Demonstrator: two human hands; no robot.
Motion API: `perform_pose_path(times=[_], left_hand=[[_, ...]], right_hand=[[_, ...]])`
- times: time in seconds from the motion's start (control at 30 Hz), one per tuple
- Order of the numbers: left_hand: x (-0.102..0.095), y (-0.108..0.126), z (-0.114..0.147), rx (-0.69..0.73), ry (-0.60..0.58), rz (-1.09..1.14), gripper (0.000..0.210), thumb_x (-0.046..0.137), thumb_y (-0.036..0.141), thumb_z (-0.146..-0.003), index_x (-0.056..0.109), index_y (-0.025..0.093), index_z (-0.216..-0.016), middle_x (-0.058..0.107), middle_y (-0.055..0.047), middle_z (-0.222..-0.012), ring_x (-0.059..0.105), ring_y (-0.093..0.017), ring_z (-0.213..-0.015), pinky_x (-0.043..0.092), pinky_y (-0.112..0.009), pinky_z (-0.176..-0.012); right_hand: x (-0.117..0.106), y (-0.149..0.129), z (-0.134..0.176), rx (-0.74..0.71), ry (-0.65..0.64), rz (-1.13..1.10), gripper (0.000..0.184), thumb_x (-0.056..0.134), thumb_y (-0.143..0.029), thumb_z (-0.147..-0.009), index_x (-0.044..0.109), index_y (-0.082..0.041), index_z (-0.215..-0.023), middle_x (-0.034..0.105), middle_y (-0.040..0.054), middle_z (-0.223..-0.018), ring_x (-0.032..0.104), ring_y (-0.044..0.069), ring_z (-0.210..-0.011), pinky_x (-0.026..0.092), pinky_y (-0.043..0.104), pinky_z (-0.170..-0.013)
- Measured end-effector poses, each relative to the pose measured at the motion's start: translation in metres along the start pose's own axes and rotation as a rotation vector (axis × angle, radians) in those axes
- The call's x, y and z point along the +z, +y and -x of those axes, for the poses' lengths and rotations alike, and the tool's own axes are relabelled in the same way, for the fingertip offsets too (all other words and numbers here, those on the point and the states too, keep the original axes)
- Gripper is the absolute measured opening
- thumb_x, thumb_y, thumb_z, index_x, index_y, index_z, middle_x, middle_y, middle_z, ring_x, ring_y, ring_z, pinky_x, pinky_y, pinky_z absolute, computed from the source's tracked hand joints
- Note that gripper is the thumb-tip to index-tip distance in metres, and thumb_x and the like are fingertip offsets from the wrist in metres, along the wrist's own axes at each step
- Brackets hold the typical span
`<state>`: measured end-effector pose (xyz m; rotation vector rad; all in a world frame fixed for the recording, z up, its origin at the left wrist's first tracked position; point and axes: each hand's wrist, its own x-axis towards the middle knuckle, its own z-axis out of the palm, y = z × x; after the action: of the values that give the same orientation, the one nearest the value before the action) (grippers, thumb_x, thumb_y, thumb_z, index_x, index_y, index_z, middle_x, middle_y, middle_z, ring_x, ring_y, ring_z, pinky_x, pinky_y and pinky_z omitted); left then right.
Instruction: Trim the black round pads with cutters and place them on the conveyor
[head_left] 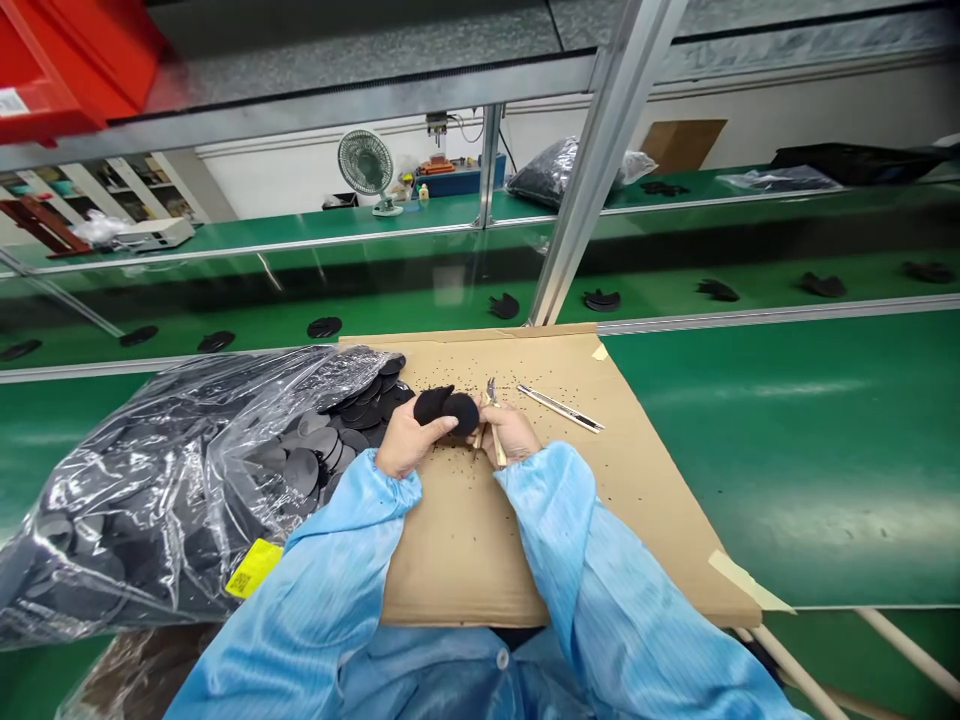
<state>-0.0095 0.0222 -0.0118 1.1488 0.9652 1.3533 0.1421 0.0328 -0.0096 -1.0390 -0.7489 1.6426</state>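
Observation:
Black round pads [459, 412] are pinched between the thumb and fingers of my left hand [407, 438], above a cardboard sheet [465, 560]. My right hand [514, 432] is closed around small nippers with pale handles [498, 447], their metal jaws pointing away from me. The fingertips of that hand come close to the pads' right edge; whether they touch I cannot tell. A slim utility knife [561, 408] lies on the cardboard to the right. Tiny black scraps are scattered around both hands.
A clear plastic bag [172, 470] spilling black discs [302, 470] lies at left, against the cardboard. Behind, small groups of black parts [324, 327] sit spaced along a green conveyor belt [420, 300]. A slanted metal post [592, 150] and an overhead shelf frame the far side.

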Motion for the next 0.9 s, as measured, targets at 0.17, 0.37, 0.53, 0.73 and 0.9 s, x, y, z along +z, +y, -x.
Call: perform_pose_path(times=[0.17, 0.37, 0.53, 0.73, 0.9], left_hand=[[0.001, 0.000, 0.001, -0.014, 0.048, 0.053, 0.043, 0.082, 0.026, -0.061, 0.070, 0.013, -0.101, 0.070, -0.010, -0.103, 0.064, -0.023, -0.095, 0.050, -0.038, -0.090], [0.002, -0.001, 0.000, -0.037, 0.018, 0.133, 0.043, 0.082, 0.026, -0.062, 0.070, 0.013, -0.101, 0.070, -0.011, -0.103, 0.065, -0.022, -0.095, 0.049, -0.039, -0.092], [0.001, -0.004, -0.001, -0.041, 0.036, 0.119, 0.038, 0.078, 0.030, -0.067, 0.070, 0.013, -0.100, 0.070, -0.010, -0.103, 0.065, -0.021, -0.095, 0.048, -0.037, -0.092], [0.002, 0.000, 0.001, -0.051, -0.022, 0.163, 0.037, 0.079, 0.029, -0.067, 0.070, 0.014, -0.099, 0.070, -0.010, -0.101, 0.065, -0.021, -0.093, 0.050, -0.038, -0.090], [0.003, 0.002, 0.002, -0.035, -0.007, 0.170, 0.035, 0.081, 0.028, -0.063, 0.071, 0.013, -0.094, 0.071, -0.009, -0.094, 0.066, -0.021, -0.087, 0.051, -0.037, -0.086]], right_hand=[[0.004, -0.002, 0.005, -0.193, 0.060, 0.179, 0.033, 0.066, -0.048, -0.063, 0.055, -0.019, -0.073, 0.049, -0.0037, -0.056, 0.044, 0.011, -0.050, 0.037, 0.025, -0.050], [0.004, -0.005, 0.012, -0.492, 0.096, 0.661, 0.025, 0.064, -0.042, -0.069, 0.054, -0.019, -0.071, 0.052, -0.0034, -0.062, 0.045, 0.012, -0.058, 0.037, 0.025, -0.058], [0.000, -0.003, 0.009, -0.492, 0.092, 0.708, 0.023, 0.064, -0.040, -0.071, 0.057, -0.018, -0.074, 0.055, -0.0025, -0.065, 0.048, 0.013, -0.060, 0.038, 0.026, -0.060], [0.003, 0.001, 0.007, -0.477, 0.009, 0.530, 0.033, 0.068, -0.044, -0.070, 0.063, -0.017, -0.087, 0.061, 0.0004, -0.074, 0.054, 0.015, -0.067, 0.044, 0.028, -0.066], [0.006, 0.001, 0.009, -0.432, -0.031, 0.352, 0.033, 0.075, -0.040, -0.063, 0.063, -0.017, -0.083, 0.060, -0.0010, -0.073, 0.053, 0.013, -0.065, 0.045, 0.027, -0.067]])
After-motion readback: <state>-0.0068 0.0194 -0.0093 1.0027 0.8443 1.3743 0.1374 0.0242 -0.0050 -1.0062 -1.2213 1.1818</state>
